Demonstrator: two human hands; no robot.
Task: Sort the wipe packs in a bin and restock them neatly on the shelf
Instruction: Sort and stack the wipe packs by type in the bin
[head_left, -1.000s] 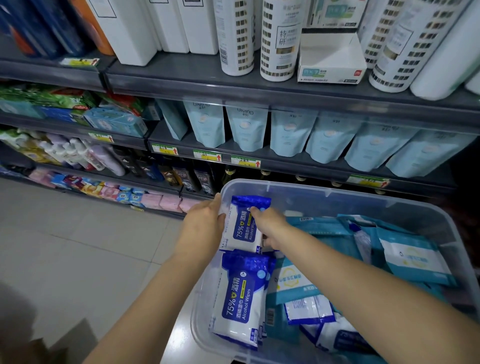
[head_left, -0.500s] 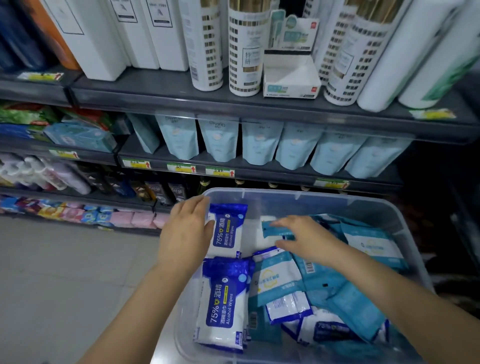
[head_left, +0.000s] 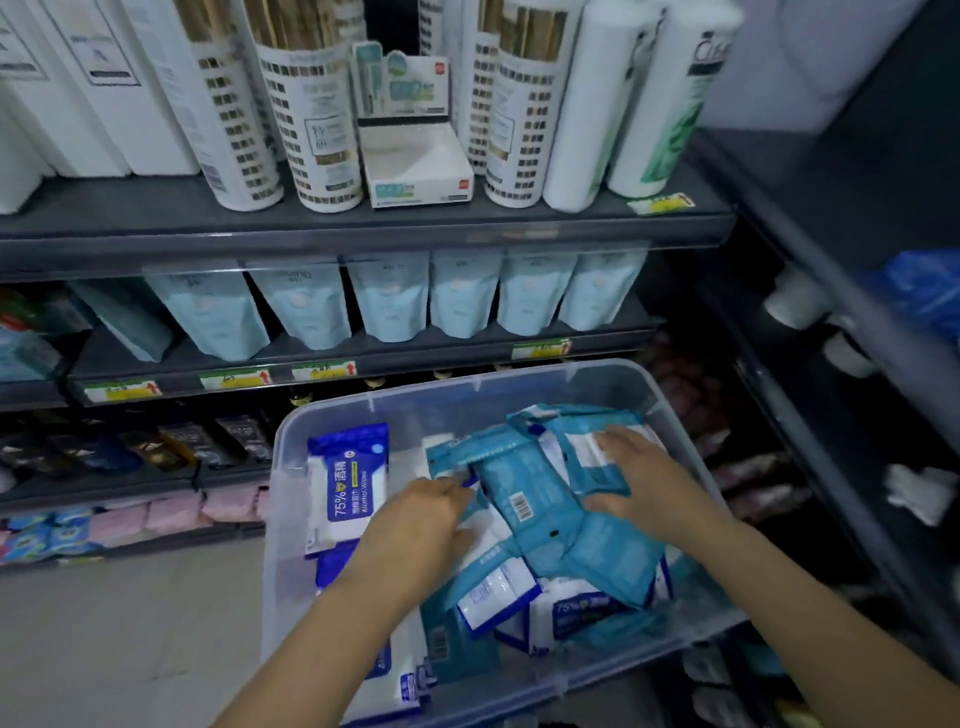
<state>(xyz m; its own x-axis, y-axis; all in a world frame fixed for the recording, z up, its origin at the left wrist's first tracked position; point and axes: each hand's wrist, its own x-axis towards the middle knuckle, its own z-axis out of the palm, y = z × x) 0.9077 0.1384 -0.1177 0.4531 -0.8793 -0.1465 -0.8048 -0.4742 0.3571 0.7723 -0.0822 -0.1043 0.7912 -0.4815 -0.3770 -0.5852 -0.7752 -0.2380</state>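
Head view, looking down into a clear plastic bin (head_left: 467, 400) in the lower centre of the frame, in front of a shelf (head_left: 441, 348) that carries a row of pale blue pouches (head_left: 389, 301).

Contents: blue alcohol wipe packs (head_left: 348, 488) lie along the left side of the bin, one behind another. A loose pile of teal wipe packs (head_left: 524, 499) fills the centre and right, overlapping at odd angles, with further blue packs showing underneath near the bottom edge.

Hands: the right hand (head_left: 639, 483) lies on top of the teal pile, fingers fairly straight and spread, pressing rather than gripping. The left hand (head_left: 415, 519) reaches into the pile's left edge. Its fingers are blurred at the tips, and I cannot tell whether they pinch a pack or only touch it.

Progress, as judged: sorting is partly done. Some blue packs are grouped, but the teal ones are unordered and mixed with blue below. No pack is on its way to the shelf, so restocking appears not yet begun.
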